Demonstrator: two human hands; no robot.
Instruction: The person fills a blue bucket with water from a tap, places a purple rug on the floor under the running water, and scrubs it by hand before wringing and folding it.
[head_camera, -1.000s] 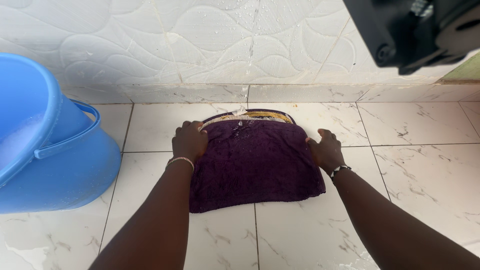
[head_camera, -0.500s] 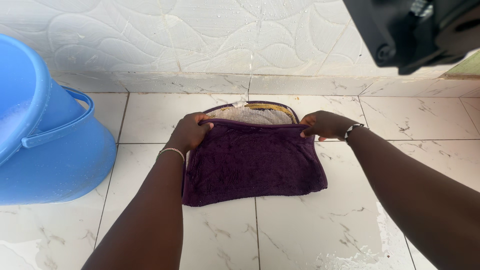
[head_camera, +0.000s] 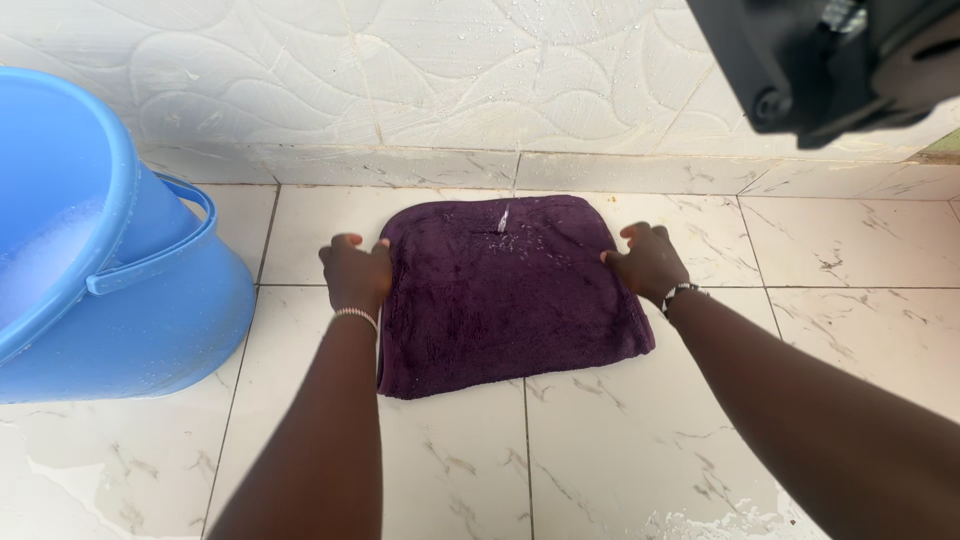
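Head view, looking straight down: the left hand is curled with the fingers bent, pressed against the left edge of a folded purple towel. Whether cloth is actually pinched in it or just pushed at can't be told from here. A thin pale bracelet is worn on that wrist. The right hand is set against the towel's right edge, near the far corner, fingers bent and a bit spread, knuckles up; a real grip can't be made out there either. A dark beaded bracelet is seen on that wrist.

The towel is laid flat on the tiled floor, folded into a rough square, with its far edge just beside the base of the wall. A few water drops and a small pale label are spotted near the middle of that far edge. The floor is made of white marble-look tiles and looks wet, with some suds at the near edge.

Off to the left, near the left hand but apart from it, a big blue bucket is tipped at an angle, handle hanging down its side, foamy water seen inside. A blurry dark object fills the top right corner.
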